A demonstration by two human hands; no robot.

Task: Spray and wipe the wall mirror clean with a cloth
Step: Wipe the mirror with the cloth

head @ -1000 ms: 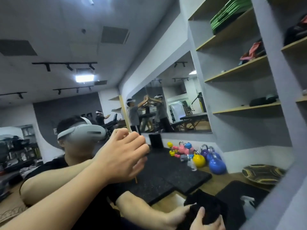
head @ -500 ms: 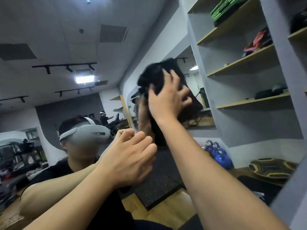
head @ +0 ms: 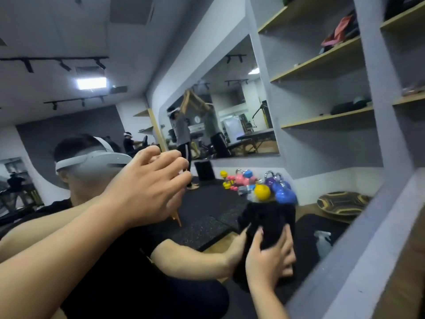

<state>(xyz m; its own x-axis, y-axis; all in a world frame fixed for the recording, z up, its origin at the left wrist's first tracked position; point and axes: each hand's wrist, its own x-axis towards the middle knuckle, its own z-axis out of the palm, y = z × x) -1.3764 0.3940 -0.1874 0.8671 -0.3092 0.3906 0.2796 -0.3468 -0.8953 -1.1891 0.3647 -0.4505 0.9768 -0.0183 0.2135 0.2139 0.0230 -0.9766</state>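
Wall mirror [head: 92, 42], right hand [head: 268, 261] pressing black cloth [head: 269, 224] near grey frame [head: 358, 245]

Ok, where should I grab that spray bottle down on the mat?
Probably round the neck just under the spray head, coming from above. The spray bottle, seen in the mirror, stands upright on the dark mat with its head on top. Which way the trigger faces is too blurred to tell.

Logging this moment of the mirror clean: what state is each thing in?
Right hand: pressing the black cloth against the mirror, low down.
Left hand: on the glass, fingers loosely bent, holding nothing.
Spray bottle: seen in reflection, upright, untouched.
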